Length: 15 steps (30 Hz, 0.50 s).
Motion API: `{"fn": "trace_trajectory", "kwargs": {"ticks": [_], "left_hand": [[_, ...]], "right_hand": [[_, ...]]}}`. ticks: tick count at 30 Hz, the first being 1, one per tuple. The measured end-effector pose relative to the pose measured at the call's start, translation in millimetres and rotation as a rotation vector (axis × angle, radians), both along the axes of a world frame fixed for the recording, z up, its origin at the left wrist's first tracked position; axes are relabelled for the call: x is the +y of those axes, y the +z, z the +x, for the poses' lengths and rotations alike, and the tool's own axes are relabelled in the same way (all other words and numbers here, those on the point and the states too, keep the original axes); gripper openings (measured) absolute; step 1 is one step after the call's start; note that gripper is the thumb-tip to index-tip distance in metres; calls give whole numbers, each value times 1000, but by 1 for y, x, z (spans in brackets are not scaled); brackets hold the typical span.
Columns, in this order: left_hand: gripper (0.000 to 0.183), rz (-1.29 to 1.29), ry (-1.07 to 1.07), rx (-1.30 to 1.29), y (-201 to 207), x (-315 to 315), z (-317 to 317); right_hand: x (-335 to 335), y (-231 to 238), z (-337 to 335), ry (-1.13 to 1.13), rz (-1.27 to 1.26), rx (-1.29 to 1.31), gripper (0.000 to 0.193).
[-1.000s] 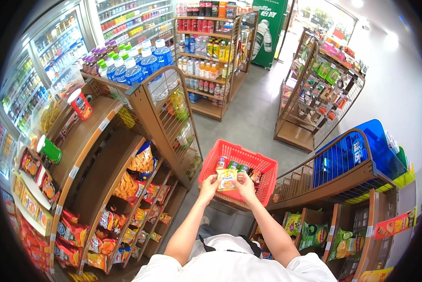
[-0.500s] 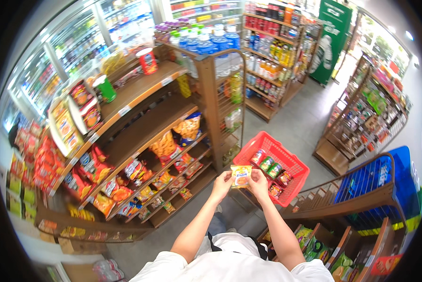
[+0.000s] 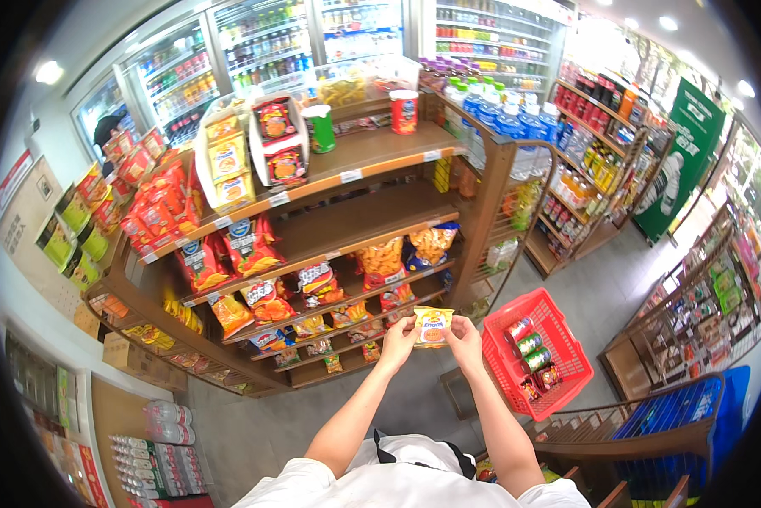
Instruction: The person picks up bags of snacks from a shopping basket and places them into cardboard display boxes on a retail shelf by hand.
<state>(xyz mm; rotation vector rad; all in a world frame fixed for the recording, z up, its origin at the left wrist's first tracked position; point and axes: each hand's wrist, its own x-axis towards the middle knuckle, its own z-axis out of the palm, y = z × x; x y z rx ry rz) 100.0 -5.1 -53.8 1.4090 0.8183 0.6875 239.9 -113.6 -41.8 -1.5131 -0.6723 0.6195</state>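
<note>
A small yellow-and-white snack packet (image 3: 432, 327) is held upright in front of me by its two sides. My left hand (image 3: 400, 340) pinches its left edge, and my right hand (image 3: 462, 341) pinches the right edge. To the right of my right hand sits a red plastic basket (image 3: 569, 347). Inside it lie several cylindrical cans or tubs, among them a green one (image 3: 529, 344), plus a small dark-red pack (image 3: 550, 378). What the basket rests on is partly hidden.
Ahead stands a brown shelf unit (image 3: 338, 224) with bagged snacks on its lower tiers. Its top carries a green canister (image 3: 319, 129), a red canister (image 3: 404, 113) and white display boxes (image 3: 228, 161). Bottled water (image 3: 507, 123) stands by its end. Another rack (image 3: 651, 423) is at lower right.
My view has turned to the left, so shelf and basket sit farther right in the picture. Both hands still hold the packet, now clear of the basket's edge in view.
</note>
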Motion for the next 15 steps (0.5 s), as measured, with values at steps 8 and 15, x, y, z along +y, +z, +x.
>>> {"fn": "trace_trajectory", "kwargs": {"ticks": [8, 15], "left_hand": [[30, 328, 308, 141, 37, 73, -80], [32, 436, 519, -23, 137, 147, -149]], "right_hand": [[95, 56, -70, 180, 9, -40, 29], [187, 137, -135, 283, 232, -186, 33]]}}
